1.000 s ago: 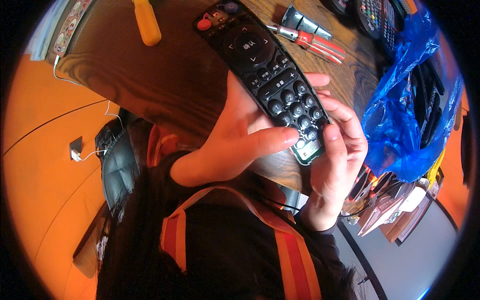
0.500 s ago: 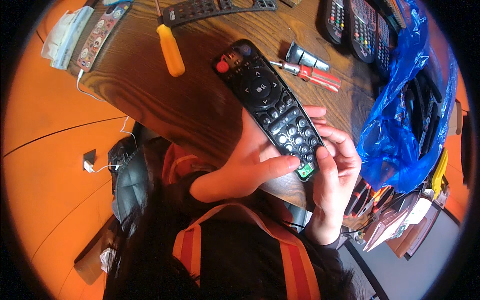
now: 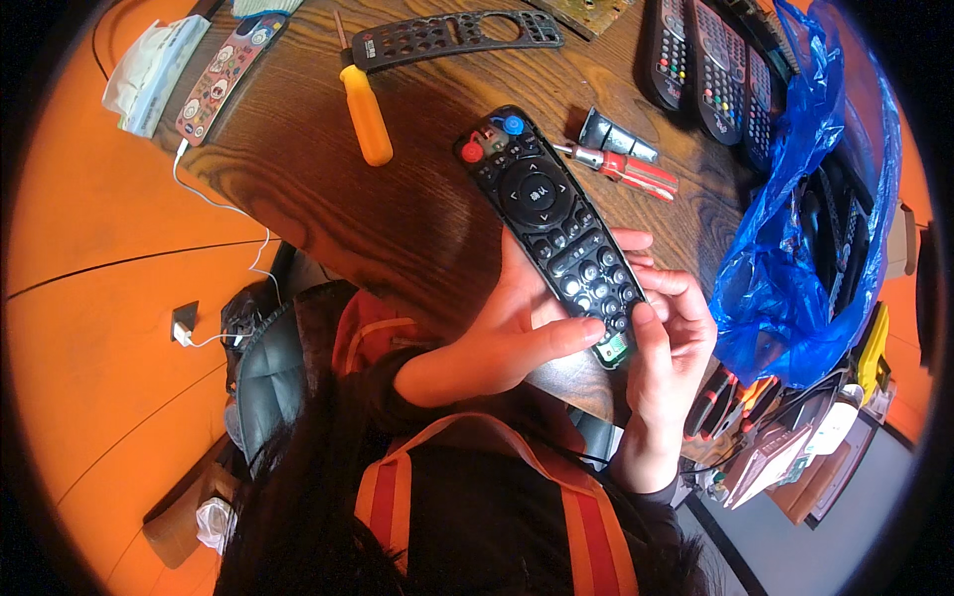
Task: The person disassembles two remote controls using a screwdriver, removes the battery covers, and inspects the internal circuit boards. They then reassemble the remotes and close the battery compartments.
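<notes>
A black remote control [image 3: 564, 235] with its front cover off lies tilted across both hands, its red and blue buttons at the far end. Green circuit board shows at its near end. My left hand [image 3: 497, 333] supports it from the left and below, thumb resting on the lower buttons, other fingers hidden beneath. My right hand [image 3: 668, 343] grips the lower right edge with the thumb on the side and fingers curled around. Beyond it lies a black perforated remote cover [image 3: 383, 46], beside a yellow-handled screwdriver [image 3: 368, 117]. A red-handled screwdriver [image 3: 636, 175] rests just right of the remote.
A crumpled tube [image 3: 618, 136] lies by the red screwdriver. Several remotes [image 3: 720, 70] sit at the far right, next to a blue plastic bag [image 3: 760, 298] holding dark parts. A patterned power strip [image 3: 221, 84] with a white cable and a plastic packet [image 3: 154, 74] are far left.
The view has shifted slightly, so the table things appear lower and further right. Both hands still hold the remote, which sits slightly lower and right; its blue button shows more brightly.
</notes>
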Tool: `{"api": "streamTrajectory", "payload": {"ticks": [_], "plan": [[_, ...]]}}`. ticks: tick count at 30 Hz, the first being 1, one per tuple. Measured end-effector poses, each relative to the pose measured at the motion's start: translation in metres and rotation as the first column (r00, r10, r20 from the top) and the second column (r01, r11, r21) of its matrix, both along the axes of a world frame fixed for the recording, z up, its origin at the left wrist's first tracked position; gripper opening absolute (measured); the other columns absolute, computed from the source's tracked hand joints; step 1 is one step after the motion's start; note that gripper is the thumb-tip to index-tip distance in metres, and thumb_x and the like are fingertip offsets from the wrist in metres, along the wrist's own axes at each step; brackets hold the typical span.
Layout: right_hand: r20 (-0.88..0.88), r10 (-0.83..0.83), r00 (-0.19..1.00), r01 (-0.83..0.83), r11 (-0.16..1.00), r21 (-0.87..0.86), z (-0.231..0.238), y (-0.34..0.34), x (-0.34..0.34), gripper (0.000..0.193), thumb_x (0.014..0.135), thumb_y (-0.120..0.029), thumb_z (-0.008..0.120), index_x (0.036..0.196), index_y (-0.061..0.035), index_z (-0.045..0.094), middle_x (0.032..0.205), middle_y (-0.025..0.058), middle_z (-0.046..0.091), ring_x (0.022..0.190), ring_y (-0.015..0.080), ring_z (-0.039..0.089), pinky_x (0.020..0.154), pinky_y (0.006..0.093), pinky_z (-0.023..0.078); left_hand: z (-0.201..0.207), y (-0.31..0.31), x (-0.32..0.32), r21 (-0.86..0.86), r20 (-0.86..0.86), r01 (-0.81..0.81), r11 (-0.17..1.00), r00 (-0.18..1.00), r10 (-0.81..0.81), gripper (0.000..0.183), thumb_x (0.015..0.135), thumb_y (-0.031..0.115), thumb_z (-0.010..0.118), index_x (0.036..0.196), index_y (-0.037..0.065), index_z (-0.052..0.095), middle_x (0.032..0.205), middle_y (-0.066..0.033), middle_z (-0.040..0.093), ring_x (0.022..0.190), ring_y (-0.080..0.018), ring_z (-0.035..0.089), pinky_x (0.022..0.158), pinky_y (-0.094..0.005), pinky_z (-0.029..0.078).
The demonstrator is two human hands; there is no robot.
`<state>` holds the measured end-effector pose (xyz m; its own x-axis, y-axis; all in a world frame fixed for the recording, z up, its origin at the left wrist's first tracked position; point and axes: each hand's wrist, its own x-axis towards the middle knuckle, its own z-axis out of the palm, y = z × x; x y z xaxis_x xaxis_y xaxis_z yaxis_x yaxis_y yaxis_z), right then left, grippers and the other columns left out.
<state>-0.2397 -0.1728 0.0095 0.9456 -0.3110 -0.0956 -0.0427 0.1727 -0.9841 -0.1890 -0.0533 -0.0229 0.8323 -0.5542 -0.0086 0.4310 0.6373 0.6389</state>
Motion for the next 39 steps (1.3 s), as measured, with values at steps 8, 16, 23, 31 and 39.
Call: {"api": "streamTrajectory", "payload": {"ticks": [8, 16, 23, 31, 39], "plan": [[0.015, 0.018, 1.0, -0.018, 1.0, -0.01, 0.001, 0.001, 0.003, 0.02, 0.082, 0.002, 0.051, 0.101, 0.0042, 0.053, 0.092, 0.009, 0.062, 0.079, 0.0078, 0.056, 0.074, 0.0205, 0.043, -0.002, -0.001, 0.0, -0.008, -0.004, -0.064, 0.998, 0.998, 0.064, 0.081, 0.07, 0.012, 0.06, 0.133, 0.008, 0.009, 0.124, -0.0279, 0.039, 0.112, -0.0371, 0.046, 0.094, -0.0466, 0.039], [-0.002, -0.156, 0.988, 0.152, 0.966, -0.208, 0.002, 0.0, 0.0, 0.019, 0.085, -0.004, 0.052, 0.104, 0.0019, 0.052, 0.087, 0.0095, 0.063, 0.074, 0.0103, 0.059, 0.064, 0.0205, 0.045, 0.001, 0.019, 0.005, -0.086, -0.185, -0.099, 0.991, 0.979, 0.082, 0.077, 0.074, 0.012, 0.062, 0.132, 0.012, 0.011, 0.119, -0.0251, 0.043, 0.108, -0.0341, 0.049, 0.091, -0.0452, 0.041], [0.134, -0.222, 0.966, 0.258, 0.786, -0.561, -0.009, 0.002, 0.004, 0.018, 0.076, 0.004, 0.057, 0.094, 0.0011, 0.059, 0.093, 0.0102, 0.062, 0.071, 0.0118, 0.058, 0.065, 0.0218, 0.045, -0.002, 0.03, 0.011, -0.097, -0.302, -0.065, 0.993, 0.953, 0.033, 0.065, 0.076, 0.01, 0.057, 0.129, 0.01, 0.019, 0.118, -0.023, 0.046, 0.107, -0.0321, 0.05, 0.09, -0.0465, 0.042], [0.218, -0.096, 0.971, 0.228, 0.646, -0.729, -0.014, 0.001, 0.011, 0.015, 0.077, 0.003, 0.056, 0.091, 0.0005, 0.058, 0.091, 0.0127, 0.062, 0.082, 0.0212, 0.06, 0.071, 0.0272, 0.047, -0.004, 0.037, 0.006, -0.2, -0.326, -0.045, 0.979, 0.945, -0.023, 0.057, 0.079, 0.006, 0.051, 0.126, 0.01, 0.019, 0.119, -0.025, 0.044, 0.11, -0.0346, 0.048, 0.092, -0.0472, 0.041], [0.216, 0.118, 0.969, 0.137, 0.472, -0.871, -0.009, 0.011, 0.02, 0.017, 0.077, 0.003, 0.055, 0.093, -0.0006, 0.059, 0.093, 0.0139, 0.061, 0.085, 0.0235, 0.06, 0.068, 0.0291, 0.049, -0.004, 0.08, -0.007, -0.06, -0.252, -0.061, 0.996, 0.967, 0.044, 0.062, 0.078, 0.024, 0.055, 0.129, 0.009, 0.023, 0.122, -0.0271, 0.041, 0.112, -0.0358, 0.045, 0.094, -0.0527, 0.038]]}}
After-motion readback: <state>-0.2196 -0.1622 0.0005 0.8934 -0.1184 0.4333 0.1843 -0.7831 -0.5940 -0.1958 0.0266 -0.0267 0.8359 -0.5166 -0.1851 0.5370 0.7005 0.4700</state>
